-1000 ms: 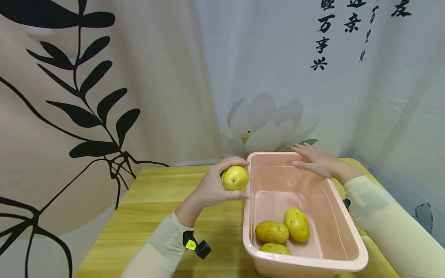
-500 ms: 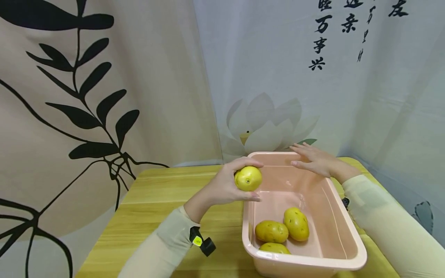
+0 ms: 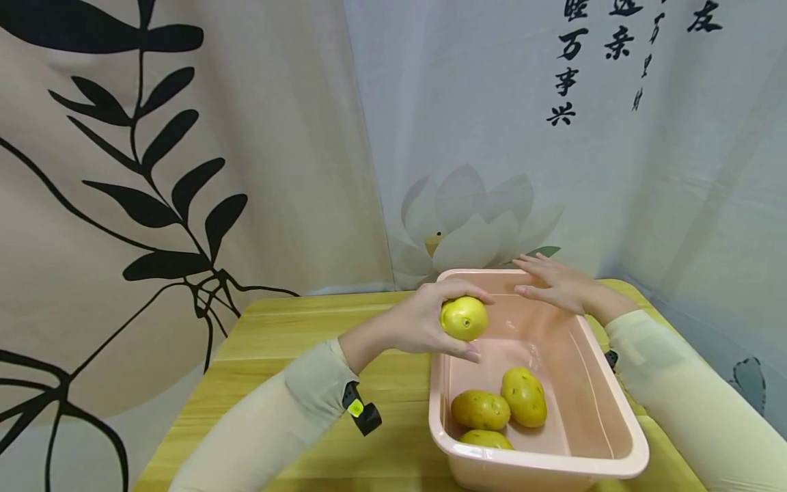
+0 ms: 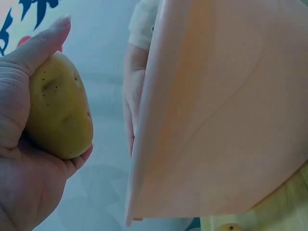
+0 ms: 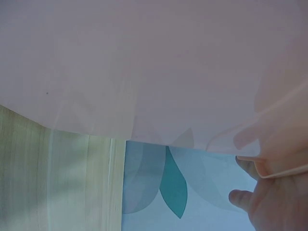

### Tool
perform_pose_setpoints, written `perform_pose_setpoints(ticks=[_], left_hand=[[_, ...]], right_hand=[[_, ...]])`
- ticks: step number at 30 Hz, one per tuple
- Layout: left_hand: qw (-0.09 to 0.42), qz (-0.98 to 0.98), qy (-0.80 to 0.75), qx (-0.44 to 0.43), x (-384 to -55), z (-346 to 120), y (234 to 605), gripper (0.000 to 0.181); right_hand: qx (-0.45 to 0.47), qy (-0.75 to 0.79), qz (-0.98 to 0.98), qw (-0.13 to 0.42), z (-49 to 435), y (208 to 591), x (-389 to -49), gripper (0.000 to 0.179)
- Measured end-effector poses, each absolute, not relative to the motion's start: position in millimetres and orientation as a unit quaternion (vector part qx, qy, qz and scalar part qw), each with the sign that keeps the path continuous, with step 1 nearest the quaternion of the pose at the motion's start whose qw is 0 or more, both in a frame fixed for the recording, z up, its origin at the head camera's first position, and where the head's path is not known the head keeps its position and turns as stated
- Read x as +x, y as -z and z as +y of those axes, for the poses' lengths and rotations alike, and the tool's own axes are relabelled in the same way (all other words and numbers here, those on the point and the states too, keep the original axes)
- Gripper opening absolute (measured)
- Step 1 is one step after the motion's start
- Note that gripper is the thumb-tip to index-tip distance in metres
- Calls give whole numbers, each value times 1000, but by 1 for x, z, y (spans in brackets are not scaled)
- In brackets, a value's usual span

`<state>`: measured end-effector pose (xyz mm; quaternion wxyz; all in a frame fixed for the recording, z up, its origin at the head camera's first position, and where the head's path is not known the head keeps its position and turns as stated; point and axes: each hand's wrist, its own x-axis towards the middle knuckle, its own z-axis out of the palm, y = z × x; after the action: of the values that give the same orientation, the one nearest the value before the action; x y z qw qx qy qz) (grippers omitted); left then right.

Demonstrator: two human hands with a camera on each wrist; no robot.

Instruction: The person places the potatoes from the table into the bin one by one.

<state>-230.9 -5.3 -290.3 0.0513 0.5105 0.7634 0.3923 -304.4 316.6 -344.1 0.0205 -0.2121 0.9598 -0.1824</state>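
My left hand [image 3: 424,318] holds a yellow potato [image 3: 464,318] between thumb and fingers, above the left side of a pink plastic basin [image 3: 605,383]. The left wrist view shows this potato [image 4: 60,108] against the palm, with small dark pits in its skin. Three more potatoes lie inside the basin near its front left: one tilted [image 3: 524,396], one lying sideways [image 3: 481,410], and one partly hidden by the front rim [image 3: 487,439]. My right hand [image 3: 562,285] rests across the basin's far right corner, its fingers straight, the thumb inside the rim.
The basin stands on a wood-grain table [image 3: 307,342], with bare tabletop to its left. A printed curtain [image 3: 295,137] hangs close behind the table's far edge. Low in the left wrist view, a rounded yellow-brown thing [image 4: 230,227] is partly visible on the table.
My left hand has carried the potato rightward, from beside the basin's left rim to above its inside. My right hand and the three potatoes in the basin have stayed put.
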Motion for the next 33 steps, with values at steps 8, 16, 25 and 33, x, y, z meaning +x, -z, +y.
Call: perform_pose_setpoints(ticks=[8, 16, 25, 33], left_hand=[[113, 761, -343, 539, -237, 10, 279, 68], [146, 753, -293, 570, -243, 34, 273, 67], [208, 757, -240, 572, -252, 60, 286, 63], [262, 753, -242, 553, -262, 67, 304, 56]], right_hand=[[-214, 179, 960, 20, 316, 344, -304, 77], [-216, 187, 958, 20, 317, 343, -304, 76], [-224, 181, 957, 9, 319, 344, -306, 76], [-225, 183, 957, 11, 320, 345, -307, 75]])
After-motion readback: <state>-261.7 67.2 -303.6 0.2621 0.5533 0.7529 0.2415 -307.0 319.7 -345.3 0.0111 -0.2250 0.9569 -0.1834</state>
